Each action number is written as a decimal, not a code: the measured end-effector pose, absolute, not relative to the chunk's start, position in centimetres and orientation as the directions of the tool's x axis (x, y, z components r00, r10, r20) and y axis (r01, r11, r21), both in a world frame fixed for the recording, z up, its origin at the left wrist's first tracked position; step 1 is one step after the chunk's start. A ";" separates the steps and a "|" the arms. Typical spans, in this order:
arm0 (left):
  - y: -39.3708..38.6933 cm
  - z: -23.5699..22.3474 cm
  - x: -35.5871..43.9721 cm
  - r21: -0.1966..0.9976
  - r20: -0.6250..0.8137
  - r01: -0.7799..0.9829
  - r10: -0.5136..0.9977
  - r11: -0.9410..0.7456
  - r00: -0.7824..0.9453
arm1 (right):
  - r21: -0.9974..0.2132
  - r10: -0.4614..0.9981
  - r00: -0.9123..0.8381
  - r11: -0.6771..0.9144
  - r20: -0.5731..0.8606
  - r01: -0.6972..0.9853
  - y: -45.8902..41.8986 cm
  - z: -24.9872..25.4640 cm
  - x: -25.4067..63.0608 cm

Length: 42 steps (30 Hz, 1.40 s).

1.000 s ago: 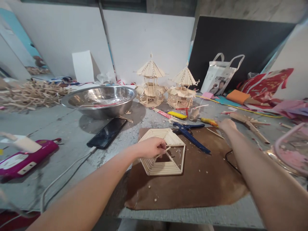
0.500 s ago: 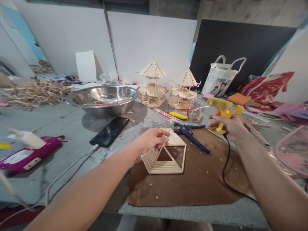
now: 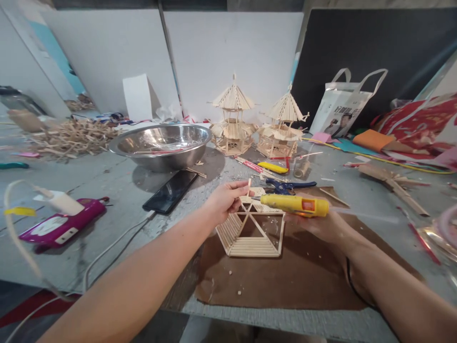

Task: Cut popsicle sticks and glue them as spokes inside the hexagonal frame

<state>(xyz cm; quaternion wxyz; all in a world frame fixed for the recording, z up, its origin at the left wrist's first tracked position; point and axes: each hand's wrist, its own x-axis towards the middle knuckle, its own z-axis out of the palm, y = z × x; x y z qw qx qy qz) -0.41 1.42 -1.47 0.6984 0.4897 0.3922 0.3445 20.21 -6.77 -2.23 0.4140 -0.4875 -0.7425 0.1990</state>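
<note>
A flat hexagonal frame of glued wooden sticks (image 3: 250,238) lies on a brown mat (image 3: 303,271) near the table's front edge. My left hand (image 3: 225,200) pinches a thin wooden stick (image 3: 249,186) upright at the frame's far edge. My right hand (image 3: 319,224) grips a yellow glue gun (image 3: 294,204) held level over the frame, its nozzle pointing left at the stick by my left fingers. The gun's black cord (image 3: 352,281) runs down beside my right forearm.
A steel bowl (image 3: 162,145), a black phone (image 3: 170,191), blue pliers (image 3: 291,186) and two stick pagoda models (image 3: 233,114) stand behind the mat. A pile of loose sticks (image 3: 71,138) lies far left, a magenta device (image 3: 60,226) at left, bags and paper at right.
My right hand picked up the glue gun from the table and brought it left, over the frame. My left hand raised its stick from lying inside the frame to the far edge.
</note>
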 end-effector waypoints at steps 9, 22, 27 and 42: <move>1.3 -1.5 -0.2 0.958 -0.186 -0.118 0.879 0.262 0.439 | -0.446 0.877 -0.248 0.431 0.411 0.784 -7.3 -2.0 19.3; 1.0 -1.4 -0.1 0.956 -0.200 -0.106 0.875 0.272 0.440 | -0.345 0.833 -0.274 0.467 0.480 0.814 -7.4 -2.3 19.4; 1.0 -1.4 0.0 0.959 -0.191 -0.103 0.872 0.264 0.451 | -0.363 0.827 -0.209 0.437 0.522 0.823 -7.4 -2.3 19.1; 0.8 -1.3 0.0 0.961 -0.187 -0.100 0.871 0.258 0.454 | -0.396 0.880 -0.249 0.414 0.405 0.819 -7.7 -1.7 19.2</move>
